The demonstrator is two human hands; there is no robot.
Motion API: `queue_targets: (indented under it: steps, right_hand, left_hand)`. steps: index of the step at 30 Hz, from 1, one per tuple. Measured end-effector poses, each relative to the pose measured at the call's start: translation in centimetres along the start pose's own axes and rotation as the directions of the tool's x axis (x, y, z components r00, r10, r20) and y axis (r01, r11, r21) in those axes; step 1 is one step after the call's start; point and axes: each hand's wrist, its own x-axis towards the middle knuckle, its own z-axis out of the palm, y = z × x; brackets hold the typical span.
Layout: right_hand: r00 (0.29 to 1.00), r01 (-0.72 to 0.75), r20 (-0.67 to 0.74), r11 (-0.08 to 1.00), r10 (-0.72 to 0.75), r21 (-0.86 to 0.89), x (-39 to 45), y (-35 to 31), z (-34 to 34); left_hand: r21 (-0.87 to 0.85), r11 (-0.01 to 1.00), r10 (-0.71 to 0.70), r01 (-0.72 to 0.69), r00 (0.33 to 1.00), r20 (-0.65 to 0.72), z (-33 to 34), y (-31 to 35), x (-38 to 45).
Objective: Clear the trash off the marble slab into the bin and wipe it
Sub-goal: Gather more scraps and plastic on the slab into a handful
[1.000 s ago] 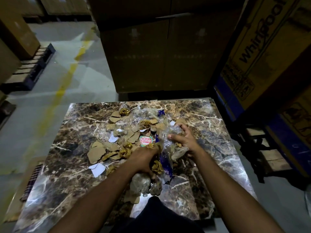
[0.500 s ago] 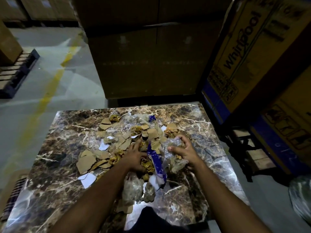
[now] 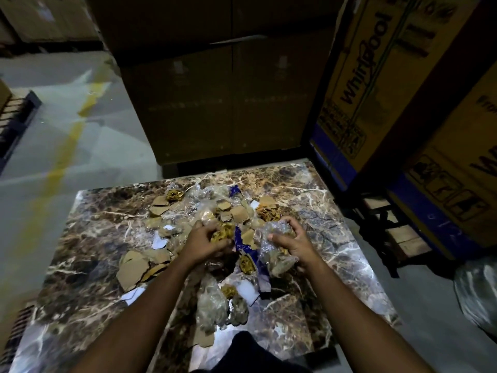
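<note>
A brown veined marble slab carries a heap of trash across its middle: torn cardboard pieces, clear crumpled plastic, gold foil scraps, white paper bits and a blue wrapper. My left hand curls its fingers round a gold foil wad and scraps in the heap's centre. My right hand grips a bunch of crumpled clear plastic just right of the blue wrapper. No cloth is in view.
Tall cardboard cartons stand right behind the slab, and printed appliance boxes on a dark pallet close the right side. A clear plastic bag sits on the floor at right. Grey floor with a yellow line lies left.
Both hands moved a little farther into the heap. The left hand went from resting flat on the scraps to curling round a foil wad; the right kept its plastic.
</note>
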Motion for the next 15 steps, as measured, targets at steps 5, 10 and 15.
queue_targets:
  steps: [5,10,15]
  right_hand:
    - [0.997,0.061,0.039,0.998,-0.063,0.032,0.9,-0.8,3.2]
    - [0.99,0.135,0.027,0.99,-0.136,0.045,0.4,-2.6,6.7]
    - [0.974,0.223,0.032,0.971,-0.226,0.089,-0.3,-3.9,9.4]
  left_hand:
    - [-0.556,0.831,-0.066,0.024,0.996,-0.056,0.3,3.6,-1.7]
    - [-0.773,0.63,-0.159,0.08,0.987,-0.027,1.7,5.2,-2.2]
    - [-0.823,0.566,-0.112,-0.044,0.985,-0.129,1.5,7.0,-2.9]
